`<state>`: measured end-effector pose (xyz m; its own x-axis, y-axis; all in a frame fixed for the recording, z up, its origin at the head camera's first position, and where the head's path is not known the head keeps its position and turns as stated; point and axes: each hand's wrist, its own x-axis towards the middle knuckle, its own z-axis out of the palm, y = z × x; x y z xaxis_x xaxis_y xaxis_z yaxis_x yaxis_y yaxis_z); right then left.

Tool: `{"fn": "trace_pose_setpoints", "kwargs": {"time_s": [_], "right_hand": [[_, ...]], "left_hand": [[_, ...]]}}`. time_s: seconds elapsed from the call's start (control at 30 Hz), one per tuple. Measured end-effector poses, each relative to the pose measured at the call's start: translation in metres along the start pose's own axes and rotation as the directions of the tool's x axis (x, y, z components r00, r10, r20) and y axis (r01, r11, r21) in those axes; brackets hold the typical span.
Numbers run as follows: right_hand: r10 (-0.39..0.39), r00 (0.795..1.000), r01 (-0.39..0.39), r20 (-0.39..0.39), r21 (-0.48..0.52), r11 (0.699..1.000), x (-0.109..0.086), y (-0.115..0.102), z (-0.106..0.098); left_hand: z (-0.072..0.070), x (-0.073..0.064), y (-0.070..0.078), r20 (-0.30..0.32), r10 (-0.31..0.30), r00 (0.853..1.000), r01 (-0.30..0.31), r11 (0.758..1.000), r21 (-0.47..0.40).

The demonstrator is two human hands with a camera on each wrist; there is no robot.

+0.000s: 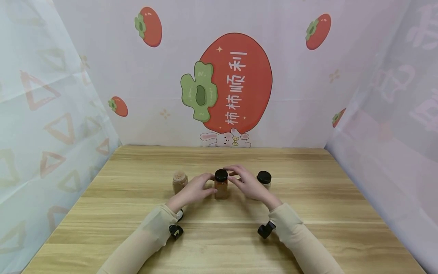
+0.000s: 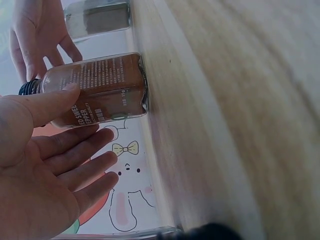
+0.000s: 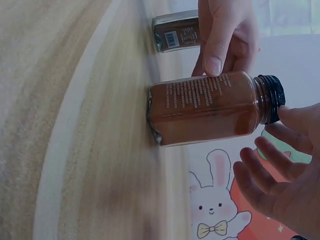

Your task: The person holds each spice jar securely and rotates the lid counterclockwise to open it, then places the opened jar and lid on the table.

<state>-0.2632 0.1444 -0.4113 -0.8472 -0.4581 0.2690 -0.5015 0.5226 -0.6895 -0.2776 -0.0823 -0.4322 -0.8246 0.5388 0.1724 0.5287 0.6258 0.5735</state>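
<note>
A square glass spice jar (image 1: 221, 190) of reddish-brown powder stands upright mid-table, its label partly reading "sweet pepper" in the left wrist view. The left hand (image 1: 195, 189) holds its left side, thumb (image 2: 60, 102) against the glass and the other fingers extended behind and below it in that view. On top sits a black lid (image 3: 271, 99), with screw threads showing beneath it. The right hand (image 1: 249, 183) has thumb and index finger at the lid's edge, its other fingers loosely bent and apart from the jar.
Left of the centre jar is a jar with a perforated shaker top (image 1: 179, 177), partly behind the left hand. A loose lid (image 1: 179, 215) lies near the left wrist. At right, behind the right hand, stands another jar with a black lid (image 1: 264, 177). Printed cloth walls surround the wooden table (image 1: 219, 247).
</note>
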Motion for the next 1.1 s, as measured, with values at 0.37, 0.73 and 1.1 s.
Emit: {"fn": "trace_pose_setpoints", "kwargs": {"time_s": [0.37, 0.73, 1.1], "right_hand": [[0.046, 0.984, -0.054, -0.174, -0.038, 0.998, -0.008, -0.005, 0.013], [0.142, 0.940, -0.154, -0.311, -0.015, 0.988, -0.004, -0.015, 0.032], [0.129, 0.952, -0.143, -0.278, -0.030, 0.989, -0.004, -0.020, 0.029]], "left_hand": [[0.000, 0.000, 0.000, -0.009, 0.002, 1.000, -0.002, 1.000, -0.016], [0.000, -0.001, 0.001, -0.005, 0.003, 1.000, -0.003, 1.000, -0.011], [-0.001, -0.001, 0.000, 0.005, -0.002, 1.000, 0.002, 1.000, -0.006]]}}
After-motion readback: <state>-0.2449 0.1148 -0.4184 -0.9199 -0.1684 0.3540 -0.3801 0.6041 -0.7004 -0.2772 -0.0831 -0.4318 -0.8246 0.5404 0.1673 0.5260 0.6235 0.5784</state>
